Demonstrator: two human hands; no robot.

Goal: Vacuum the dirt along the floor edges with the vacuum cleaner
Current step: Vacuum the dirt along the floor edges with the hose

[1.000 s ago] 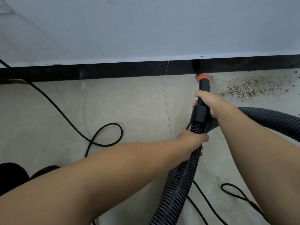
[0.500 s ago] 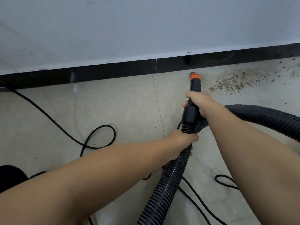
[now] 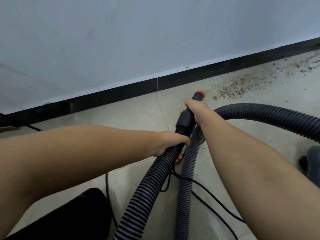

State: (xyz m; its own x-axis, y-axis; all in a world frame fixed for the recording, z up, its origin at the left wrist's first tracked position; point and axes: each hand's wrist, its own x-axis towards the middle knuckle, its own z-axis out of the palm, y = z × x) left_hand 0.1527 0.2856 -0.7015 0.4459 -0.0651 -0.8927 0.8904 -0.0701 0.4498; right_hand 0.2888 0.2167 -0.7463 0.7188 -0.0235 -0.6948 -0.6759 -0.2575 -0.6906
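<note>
Head view: right hand (image 3: pixel 196 108) wrapped tight around the black nozzle (image 3: pixel 190 112), just behind its orange tip (image 3: pixel 200 92). Left hand (image 3: pixel 170 141) closed around the ribbed hose (image 3: pixel 149 184) directly behind the right grip, fingers curled underneath.

Change over the last second: the nozzle has backed off the black skirting (image 3: pixel 121 94). A second ago the orange tip sat against the skirting; now bare floor (image 3: pixel 121 116) shows between them. The view has also swung, so the skirting runs slanted.

Dirt (image 3: pixel 232 87): a granular patch lies ahead and to the right of the right grip, near the tip but apart from it, with sparser grit trailing further right along the floor edge. Patch looks undiminished, though blur makes fine comparison doubtful.

Hose loops away rightward behind the right forearm; a thin black cable (image 3: pixel 216 201) runs on the floor beneath both arms.

Judgement: this is a reposition between strokes, not suction on the pile. Main dirt remains to be taken; the tip needs to go forward and right.
</note>
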